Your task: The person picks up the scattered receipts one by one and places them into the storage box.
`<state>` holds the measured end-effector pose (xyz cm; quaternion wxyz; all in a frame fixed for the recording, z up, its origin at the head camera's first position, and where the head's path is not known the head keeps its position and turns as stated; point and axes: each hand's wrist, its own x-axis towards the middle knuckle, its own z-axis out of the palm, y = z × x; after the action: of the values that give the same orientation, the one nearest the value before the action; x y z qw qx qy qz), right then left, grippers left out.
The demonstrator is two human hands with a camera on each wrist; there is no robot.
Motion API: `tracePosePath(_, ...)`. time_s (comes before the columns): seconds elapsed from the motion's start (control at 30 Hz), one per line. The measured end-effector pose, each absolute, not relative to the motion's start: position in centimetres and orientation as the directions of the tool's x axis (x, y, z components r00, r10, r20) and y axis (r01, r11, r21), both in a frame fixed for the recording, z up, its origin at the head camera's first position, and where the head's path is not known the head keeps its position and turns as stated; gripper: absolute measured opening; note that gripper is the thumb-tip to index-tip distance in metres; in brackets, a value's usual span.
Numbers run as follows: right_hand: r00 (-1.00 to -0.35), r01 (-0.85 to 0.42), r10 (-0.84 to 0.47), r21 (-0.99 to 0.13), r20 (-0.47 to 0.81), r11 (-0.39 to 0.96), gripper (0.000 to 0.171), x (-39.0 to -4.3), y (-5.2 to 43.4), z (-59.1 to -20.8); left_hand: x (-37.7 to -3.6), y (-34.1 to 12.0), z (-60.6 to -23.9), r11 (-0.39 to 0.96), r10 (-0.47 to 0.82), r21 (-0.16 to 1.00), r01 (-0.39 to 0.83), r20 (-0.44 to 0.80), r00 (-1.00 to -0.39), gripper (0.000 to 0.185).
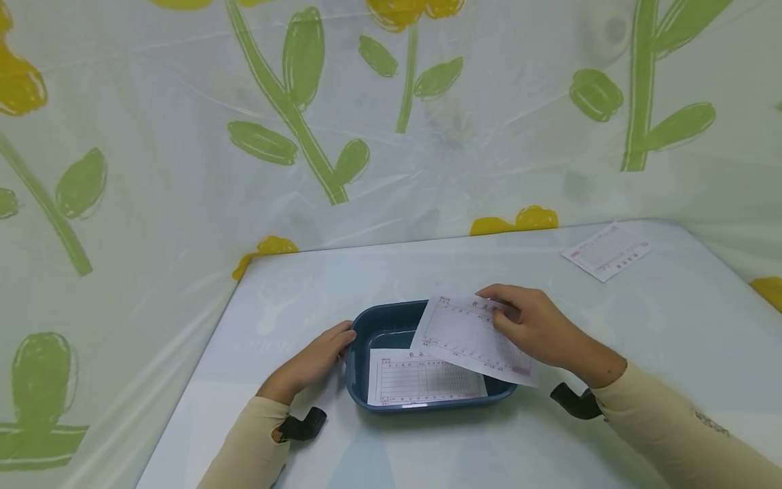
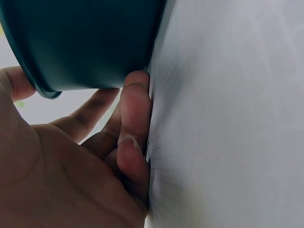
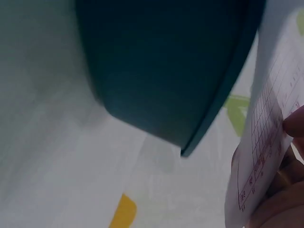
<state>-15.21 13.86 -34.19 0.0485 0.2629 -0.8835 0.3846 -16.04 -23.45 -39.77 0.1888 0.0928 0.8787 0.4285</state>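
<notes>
A dark teal plastic basin [image 1: 427, 409] sits on the table between both hands. My left hand [image 1: 318, 360] holds its left end; in the left wrist view the thumb is at the rim and the fingers lie low against the outer wall [image 2: 90, 47]. Over the basin's right side, my right hand [image 1: 537, 329] pinches a white paper form [image 1: 464, 333] with red print between thumb and fingers. That sheet slants across the right rim and hides part of the inside. Another printed form [image 1: 427, 380] lies flat in the basin, partly overlapped by the held one.
Farther back on the right, a third printed form [image 1: 607, 251] lies on the white table [image 1: 318, 278]. A hanging sheet [image 1: 458, 170] with green and yellow flower prints stands behind the table. Black curved pieces [image 1: 305, 424] stick out at both wrists.
</notes>
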Motion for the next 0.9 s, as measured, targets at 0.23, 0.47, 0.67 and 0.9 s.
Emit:
tracePosePath(0.23,-0.83,-0.544,-0.471,-0.623,0.299,0.563,0.032,-15.3,12.1,-35.1,-16.2,-23.5,-39.8,0.612,0.328,0.791,0.009,-0.244,-0.913,0.041)
tracePosePath(0.47,-0.826,-0.544,-0.503,-0.59,0.252,0.597,0.035,-15.2,10.5,-35.8,-16.2,-23.6,-40.0,0.612,0.338,0.791,0.012,-0.248,-0.908,0.04)
tracePosePath(0.67,-0.819,-0.554,-0.522,-0.567,0.239,0.609,0.038,-15.1,9.5,-36.7,-16.3,-23.5,-40.2,0.611,0.333,0.792,0.01,-0.246,-0.91,0.039)
tracePosePath(0.9,-0.808,-0.559,-0.56,-0.534,0.181,0.634,0.036,-15.1,8.3,-37.3,-16.3,-23.7,-40.2,0.603,0.347,0.798,0.012,-0.249,-0.904,0.038)
